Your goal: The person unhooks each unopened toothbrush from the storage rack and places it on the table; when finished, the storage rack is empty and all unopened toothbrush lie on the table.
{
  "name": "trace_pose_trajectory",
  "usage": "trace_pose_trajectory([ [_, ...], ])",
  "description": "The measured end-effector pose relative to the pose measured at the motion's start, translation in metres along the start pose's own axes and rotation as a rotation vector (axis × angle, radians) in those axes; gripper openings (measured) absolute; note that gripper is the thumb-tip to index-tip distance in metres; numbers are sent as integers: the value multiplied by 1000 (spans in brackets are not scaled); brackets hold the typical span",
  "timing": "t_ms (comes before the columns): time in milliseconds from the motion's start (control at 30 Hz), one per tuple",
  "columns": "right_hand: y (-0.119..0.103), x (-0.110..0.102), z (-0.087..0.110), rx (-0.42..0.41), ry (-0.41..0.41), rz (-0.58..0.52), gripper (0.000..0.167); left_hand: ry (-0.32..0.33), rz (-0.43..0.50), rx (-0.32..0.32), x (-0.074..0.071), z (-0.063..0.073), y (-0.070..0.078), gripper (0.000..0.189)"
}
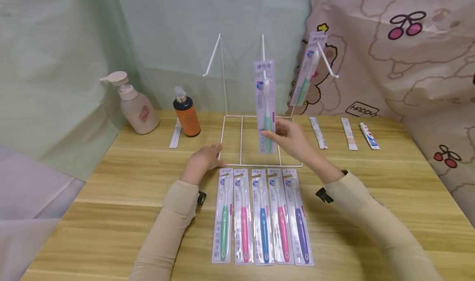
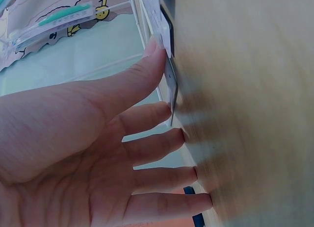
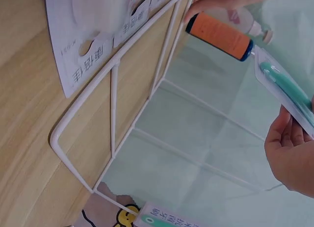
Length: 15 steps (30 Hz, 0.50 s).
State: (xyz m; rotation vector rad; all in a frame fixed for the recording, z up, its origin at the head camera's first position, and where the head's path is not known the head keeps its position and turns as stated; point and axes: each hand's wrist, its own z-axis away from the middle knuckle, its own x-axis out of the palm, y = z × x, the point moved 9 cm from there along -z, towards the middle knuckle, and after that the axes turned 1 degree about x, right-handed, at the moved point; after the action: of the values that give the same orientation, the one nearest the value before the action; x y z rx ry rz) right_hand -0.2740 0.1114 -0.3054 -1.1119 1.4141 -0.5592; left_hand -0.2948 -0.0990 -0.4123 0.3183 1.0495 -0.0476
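Note:
My right hand (image 1: 293,139) pinches the lower part of a packaged green toothbrush (image 1: 265,104), which stands upright in front of the middle prong of a white wire rack (image 1: 259,165). That prong's tip shows at the hole in the card's top. At the rack's front left corner, my left hand (image 1: 205,156) rests with fingers extended. In the left wrist view its fingertips touch the table. Another packaged green toothbrush (image 1: 308,71) hangs from the right prong. The left prong (image 1: 212,58) carries nothing. Before the rack lies a row of several packaged toothbrushes (image 1: 264,231), green, pink, blue and purple.
Left of the rack stand a pink pump bottle (image 1: 135,110) and an orange bottle (image 1: 189,120), with a thin white packet (image 1: 176,134) beside them. To the right lie two narrow packets (image 1: 318,133) and a toothpaste tube (image 1: 370,136). Cloth hangs behind the wooden table (image 1: 148,215).

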Motion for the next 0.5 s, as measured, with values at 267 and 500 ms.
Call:
trace_pose_trajectory([
  [267,-8,3,14,-6,-8,-30,37,4,16,-1,-1,2,1,77],
  [500,-15,6,25,-1,-27,-20,33,10,7,5,-2,3,3,76],
])
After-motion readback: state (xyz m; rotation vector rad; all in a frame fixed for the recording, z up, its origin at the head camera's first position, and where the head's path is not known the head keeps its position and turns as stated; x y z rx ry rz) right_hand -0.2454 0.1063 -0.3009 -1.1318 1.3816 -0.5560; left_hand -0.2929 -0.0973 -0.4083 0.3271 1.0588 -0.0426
